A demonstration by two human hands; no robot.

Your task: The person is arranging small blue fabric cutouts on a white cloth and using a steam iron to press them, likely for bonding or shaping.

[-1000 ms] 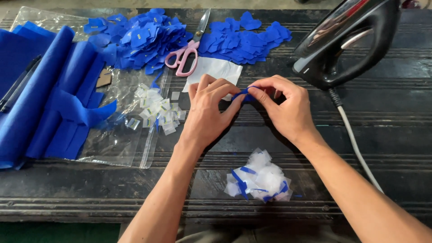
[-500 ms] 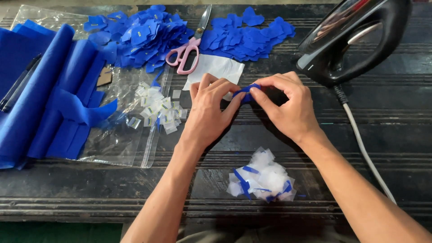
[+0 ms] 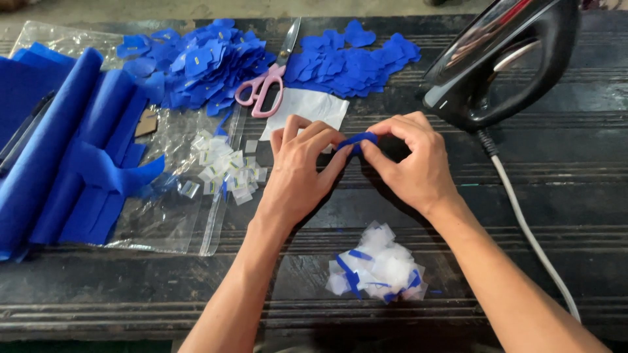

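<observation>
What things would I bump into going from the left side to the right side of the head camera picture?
Blue fabric rolls → little white pieces → left hand → small blue piece → right hand → black iron.

matt blue felt strip (image 3: pixel 357 139), glossy black plastic iron (image 3: pixel 504 59), rough wooden table (image 3: pixel 575 163).

Bare dark wooden tabletop (image 3: pixel 575 163) lay open to the right of the right hand (image 3: pixel 409 163), crossed only by the white power cord (image 3: pixel 523 229) of the black clothes iron (image 3: pixel 504 59), which blocked the far right. Ahead, pink-handled scissors (image 3: pixel 265 85) and a white paper sheet (image 3: pixel 307 108) stood close. Small white tabs (image 3: pixel 226 170) and a clear plastic bag (image 3: pixel 170 216) crowded the left hand (image 3: pixel 297 173). A pile of white and blue scraps (image 3: pixel 376 271) lay between the forearms.
</observation>
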